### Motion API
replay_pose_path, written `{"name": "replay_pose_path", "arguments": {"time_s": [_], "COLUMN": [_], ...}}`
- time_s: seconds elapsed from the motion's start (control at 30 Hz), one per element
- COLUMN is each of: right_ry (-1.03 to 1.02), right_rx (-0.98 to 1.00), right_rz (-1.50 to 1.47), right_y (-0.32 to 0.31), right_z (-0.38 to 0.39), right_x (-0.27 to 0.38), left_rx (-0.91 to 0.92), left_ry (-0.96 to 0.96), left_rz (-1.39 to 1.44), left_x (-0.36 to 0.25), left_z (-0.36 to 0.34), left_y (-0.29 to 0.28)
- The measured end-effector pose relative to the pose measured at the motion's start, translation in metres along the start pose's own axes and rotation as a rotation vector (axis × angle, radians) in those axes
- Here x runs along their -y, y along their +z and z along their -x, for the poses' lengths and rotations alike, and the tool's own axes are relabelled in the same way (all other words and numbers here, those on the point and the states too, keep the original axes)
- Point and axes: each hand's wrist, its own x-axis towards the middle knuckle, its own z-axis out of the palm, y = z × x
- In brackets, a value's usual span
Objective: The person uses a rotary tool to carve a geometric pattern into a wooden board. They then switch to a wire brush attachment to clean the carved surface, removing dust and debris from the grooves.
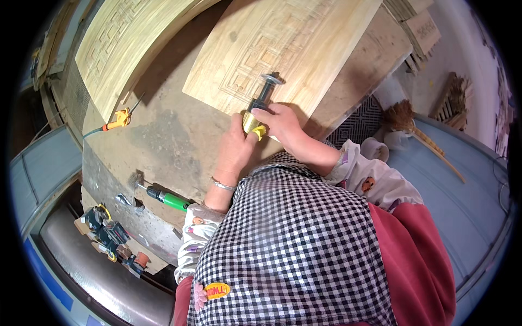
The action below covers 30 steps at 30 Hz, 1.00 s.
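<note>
Head view shows me, from afar, the left hand (235, 140) and right hand (283, 123) wrapped around a power tool (260, 103) over the near edge of a carved board (293, 60), the tool seeming stiff and fairly heavy, best held by its yellow body (249, 123), clear of the disc (273, 79).

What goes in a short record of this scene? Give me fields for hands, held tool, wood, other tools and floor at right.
Hands: left hand and right hand both grip the held tool
Held tool: black and yellow power tool, round disc at its far end, above a carved panel; contact unclear
Wood: carved panel ahead, second panel to its left
Other tools: orange tool with pointed tip; green tool with round brush-like tip
Floor at right: broom
</note>
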Motion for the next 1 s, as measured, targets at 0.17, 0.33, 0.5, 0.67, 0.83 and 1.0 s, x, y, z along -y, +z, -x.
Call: {"name": "replay_pose_path", "arguments": {"time_s": [0.17,0.33,0.5,0.67,0.83,1.0], "right_ry": [-0.083,0.021,-0.082,-0.033,-0.041,0.015], "right_rx": [0.026,0.043,0.005,0.030,0.011,0.027], "right_rz": [0.039,-0.126,0.165,0.000,0.052,-0.030], "right_y": [0.005,-0.001,0.004,0.008,0.011,0.010], "right_z": [-0.002,0.004,0.008,0.024,0.012,0.019], "right_x": [0.015,0.006,0.025,0.007,0.008,0.007], "left_rx": [-0.017,-0.011,-0.044,0.001,-0.042,-0.011], "left_ry": [-0.095,0.009,-0.075,0.004,-0.024,-0.046], "left_rz": [-0.026,-0.066,-0.055,-0.097,-0.075,-0.113], "left_x": [-0.013,-0.004,-0.009,-0.003,0.002,-0.012], "left_z": [-0.002,0.000,0.004,0.018,0.014,0.018], "left_y": [-0.008,0.001,-0.006,-0.007,-0.002,-0.008]}}
